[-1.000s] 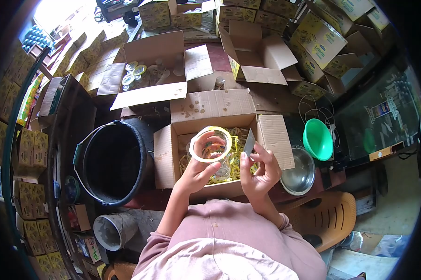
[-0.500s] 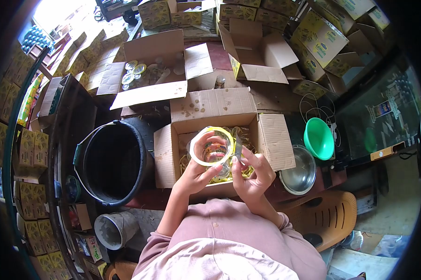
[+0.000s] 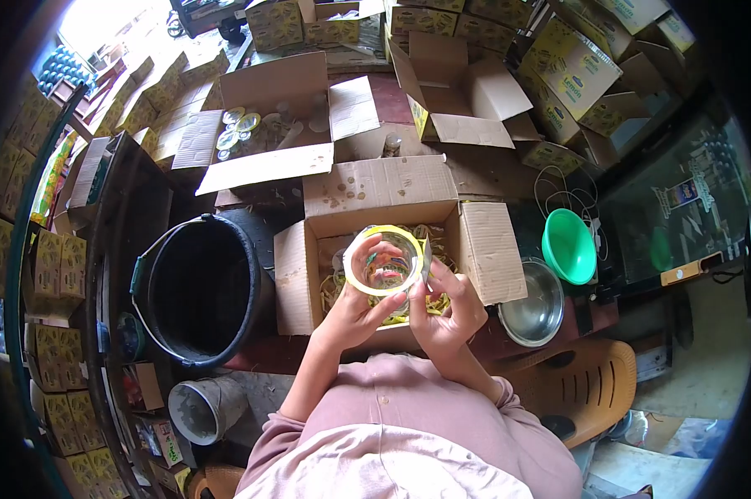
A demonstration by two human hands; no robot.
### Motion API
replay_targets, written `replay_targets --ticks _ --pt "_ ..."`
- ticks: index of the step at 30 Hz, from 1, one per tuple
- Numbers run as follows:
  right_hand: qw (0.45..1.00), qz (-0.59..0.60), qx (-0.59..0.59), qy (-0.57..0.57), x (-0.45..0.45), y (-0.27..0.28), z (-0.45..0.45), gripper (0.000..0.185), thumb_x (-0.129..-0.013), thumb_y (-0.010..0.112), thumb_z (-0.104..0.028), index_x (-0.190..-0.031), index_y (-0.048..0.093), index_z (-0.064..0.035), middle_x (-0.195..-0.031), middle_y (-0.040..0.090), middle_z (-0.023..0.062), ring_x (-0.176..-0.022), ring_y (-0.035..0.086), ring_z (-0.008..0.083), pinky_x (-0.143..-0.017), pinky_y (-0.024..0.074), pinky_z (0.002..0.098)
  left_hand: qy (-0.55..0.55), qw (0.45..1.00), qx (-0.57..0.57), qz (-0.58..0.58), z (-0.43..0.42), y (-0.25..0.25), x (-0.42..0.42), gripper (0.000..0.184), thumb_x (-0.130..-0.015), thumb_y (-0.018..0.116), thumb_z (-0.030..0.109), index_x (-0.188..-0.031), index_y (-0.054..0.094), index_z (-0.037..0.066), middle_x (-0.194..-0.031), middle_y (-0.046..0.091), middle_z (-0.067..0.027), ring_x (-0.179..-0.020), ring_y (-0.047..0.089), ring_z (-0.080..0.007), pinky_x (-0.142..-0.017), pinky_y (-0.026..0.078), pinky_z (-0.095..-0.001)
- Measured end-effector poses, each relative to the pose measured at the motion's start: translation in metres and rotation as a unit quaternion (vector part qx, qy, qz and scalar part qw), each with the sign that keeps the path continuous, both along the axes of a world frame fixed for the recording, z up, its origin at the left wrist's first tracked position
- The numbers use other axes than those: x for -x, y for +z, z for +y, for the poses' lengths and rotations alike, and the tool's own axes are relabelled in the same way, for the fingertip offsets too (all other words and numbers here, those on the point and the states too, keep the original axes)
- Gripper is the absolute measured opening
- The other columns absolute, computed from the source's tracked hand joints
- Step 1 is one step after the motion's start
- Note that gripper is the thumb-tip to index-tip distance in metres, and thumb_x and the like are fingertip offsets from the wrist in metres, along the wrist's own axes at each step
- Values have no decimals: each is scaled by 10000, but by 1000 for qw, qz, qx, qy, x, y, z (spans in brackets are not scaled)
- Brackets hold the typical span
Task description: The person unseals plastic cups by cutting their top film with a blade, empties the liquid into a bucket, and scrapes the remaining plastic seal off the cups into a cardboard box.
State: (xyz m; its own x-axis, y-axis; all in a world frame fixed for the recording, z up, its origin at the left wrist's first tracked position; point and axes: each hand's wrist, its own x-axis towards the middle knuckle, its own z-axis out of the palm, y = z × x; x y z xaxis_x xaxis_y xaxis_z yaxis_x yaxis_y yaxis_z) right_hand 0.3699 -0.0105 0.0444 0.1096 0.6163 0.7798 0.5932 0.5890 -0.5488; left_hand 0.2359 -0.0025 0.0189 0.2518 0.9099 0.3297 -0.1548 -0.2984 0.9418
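My left hand (image 3: 350, 318) is wrapped round a clear plastic cup (image 3: 383, 290) with a yellow rim, its mouth tilted up toward me. Fingers show through the cup's clear wall. At the cup's right side, my right hand (image 3: 450, 314) pinches a thin grey flat piece, blade-like (image 3: 427, 258), which stands against the rim. Whether it is a blade I cannot tell for sure. Both hands are above an open cardboard box (image 3: 381, 187), where thin yellow strips (image 3: 429, 241) lie in a tangle.
Left of the box stands a black bucket (image 3: 255, 291), with a grey pail (image 3: 200, 412) lower down. A metal bowl (image 3: 532, 312) and a green bowl (image 3: 569, 247) are at the right. Farther back, one open carton (image 3: 267, 158) holds round-lidded cups, beside another open carton (image 3: 473, 130).
The cup has shifted slightly right and turned a little in my left hand. My right hand has moved slightly left and down, keeping the grey piece at the rim.
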Motion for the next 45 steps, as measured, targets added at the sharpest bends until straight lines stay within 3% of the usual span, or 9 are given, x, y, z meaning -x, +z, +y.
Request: replay_targets --ticks 6,15,24,31,37,41,45 --pt "999 22 -5 23 -5 3 7 360 -664 655 30 -1012 613 -53 -624 524 29 -481 494 109 -448 413 226 6 997 -33 73 -2 -2 2 724 -764 647 72 -1318 182 22 -1183 389 -130 -1122 433 -205 -947 366 -320" --pt "997 42 29 63 -11 8 2 361 -672 651 63 -1013 619 -52 -649 551 43 -501 495 103 -465 414 222 -14 999 -45 20 0 5 4 747 -719 683 64 -1300 216 25 -1125 437 -124 -1073 464 -212 -923 385 -322" --pt "997 32 20 67 -13 9 4 379 -674 647 68 -1031 629 -58 -655 557 46 -512 498 101 -466 412 219 1 995 -51 83 -2 3 5 768 -674 729 68 -1282 263 11 -1129 456 -124 -1069 481 -206 -907 408 -321" --pt "992 47 45 107 -19 7 7 393 -672 642 75 -1035 637 -76 -632 534 36 -509 484 88 -461 405 215 -19 999 -25 31 1 2 7 735 -670 718 68 -1268 294 11 -1139 458 -123 -1072 481 -206 -912 402 -318" --pt "993 30 51 98 -20 9 6 411 -673 639 74 -1050 636 -89 -623 515 28 -508 479 89 -464 408 216 -24 994 -50 93 1 3 9 700 -660 708 80 -1244 327 13 -1142 457 -119 -1077 473 -212 -916 391 -320" --pt "991 25 67 112 -23 11 9 411 -678 635 69 -1056 635 -92 -623 510 28 -507 480 90 -468 409 212 -49 993 -51 90 1 2 9 682 -657 681 88 -1234 323 19 -1131 459 -114 -1066 480 -208 -904 400 -318" --pt "991 36 73 110 -21 12 9 399 -679 638 64 -1048 637 -88 -622 508 26 -507 480 89 -468 409 211 -63 998 14 -21 3 -3 5 726 -666 708 85 -1247 275 47 -1118 449 -96 -1062 473 -186 -838 450 -305"
